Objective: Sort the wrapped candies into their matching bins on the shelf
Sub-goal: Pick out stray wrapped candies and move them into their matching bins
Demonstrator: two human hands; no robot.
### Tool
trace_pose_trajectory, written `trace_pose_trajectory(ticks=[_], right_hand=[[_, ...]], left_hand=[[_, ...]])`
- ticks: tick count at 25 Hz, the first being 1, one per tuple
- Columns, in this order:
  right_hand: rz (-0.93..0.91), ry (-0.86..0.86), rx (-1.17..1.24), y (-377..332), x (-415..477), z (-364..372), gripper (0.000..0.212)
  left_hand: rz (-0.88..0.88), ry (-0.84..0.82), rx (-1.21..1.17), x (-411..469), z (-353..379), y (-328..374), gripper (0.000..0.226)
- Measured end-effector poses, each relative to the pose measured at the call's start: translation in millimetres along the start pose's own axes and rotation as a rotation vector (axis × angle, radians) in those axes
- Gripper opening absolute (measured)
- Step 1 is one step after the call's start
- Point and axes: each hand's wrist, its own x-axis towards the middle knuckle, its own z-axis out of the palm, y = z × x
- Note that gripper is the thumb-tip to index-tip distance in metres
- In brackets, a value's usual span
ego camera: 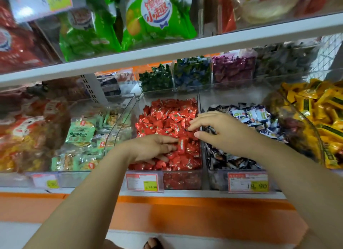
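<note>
Red wrapped candies (167, 119) | heaped in clear bin (128, 117) | left hand (154, 148) inside bin, fingers stretched flat on heap, tips touching one upright red candy (181, 145) | right hand (220, 130) over bin's right wall, fingers bent toward heap, pinch cannot be told | black-and-white candies (250, 115) right of bin

I am seeing red candies (167, 119), speckled with green-and-white marks, glinting at centre, while white-and-navy candies (250, 115) are crowding in beside them. Yellow candies (315, 104) striped in dark green are piling up at far right. Pale green packets (79, 132) are showing at left, bright green bags (157, 26) overhead. An orange band (185, 211) is running below orange-framed price tags (143, 182) with yellow patches.
</note>
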Motion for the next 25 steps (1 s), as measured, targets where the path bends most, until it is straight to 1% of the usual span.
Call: trace_pose_trajectory(ticks=[3, 7, 12, 15, 16, 18, 20, 23, 25], right_hand=[[0.007, -0.008, 0.015, -1.3, -0.1, -0.6, 0.024], [0.018, -0.018, 0.034, -2.8, -0.3, -1.6, 0.023], [0.020, -0.022, 0.042, -2.4, -0.8, -1.5, 0.023], [0.024, -0.025, 0.040, -2.1, -0.7, -0.7, 0.023], [0.023, -0.024, 0.035, -1.9, -0.3, -0.4, 0.023], [0.020, -0.021, 0.026, -2.4, 0.7, 0.4, 0.023], [0.015, -0.020, 0.025, -3.1, 1.2, 0.5, 0.023], [0.015, -0.016, 0.027, -2.6, 0.7, 0.5, 0.023], [0.015, -0.020, 0.028, -1.6, 0.6, 0.6, 0.024]], left_hand=[[0.003, 0.059, -0.055, -0.8, -8.9, -6.8, 0.044], [-0.021, 0.075, -0.085, -0.1, -15.8, -12.4, 0.048], [-0.016, 0.088, -0.049, -7.0, -19.3, -14.9, 0.044], [-0.020, 0.038, 0.004, -18.2, -19.3, -9.1, 0.030], [-0.027, -0.005, -0.001, -21.0, -17.2, -6.7, 0.027], [-0.058, -0.112, 0.020, -25.2, -7.8, 1.0, 0.028], [-0.069, -0.213, 0.109, -22.5, 6.4, 9.3, 0.031], [-0.108, -0.198, 0.189, -13.8, 23.7, 20.5, 0.031], [-0.122, -0.204, 0.172, -7.8, 24.2, 19.9, 0.036]])
